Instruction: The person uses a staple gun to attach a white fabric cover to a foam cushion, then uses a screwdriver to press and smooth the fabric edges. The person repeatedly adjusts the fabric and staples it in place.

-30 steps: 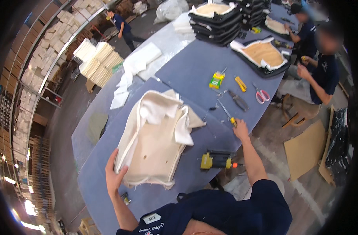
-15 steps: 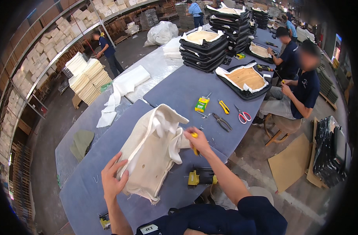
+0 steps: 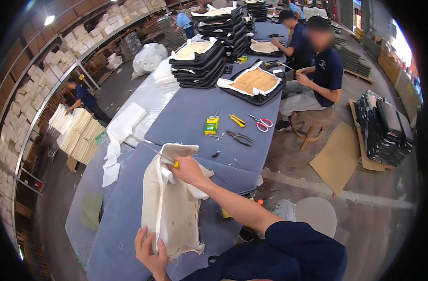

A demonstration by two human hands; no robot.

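Observation:
A cream fabric-covered padded piece (image 3: 179, 225) with white lining stands on the blue-grey table in front of me, its edges raised. My left hand (image 3: 150, 256) pinches its near left edge, thumb inside and fingers outside. Over its far end, my right hand (image 3: 189, 171) is closed on a screwdriver-like tool (image 3: 177, 164) with a yellow handle. The tool's long thin shaft points to the far left, across the piece's far edge. My fingers cover most of the handle.
Beyond lie a green-yellow box (image 3: 211, 125), a yellow cutter (image 3: 237, 121), pliers (image 3: 239, 138) and red-handled scissors (image 3: 261, 123). Black-edged seat panels (image 3: 197, 70) are stacked farther off. A co-worker (image 3: 324, 65) sits at the right side. White cloth (image 3: 125, 122) lies at left.
My right hand has moved left over the piece's far end, and the tool's shaft now shows. My left hand has shifted nearer along its edge. The whole view has turned.

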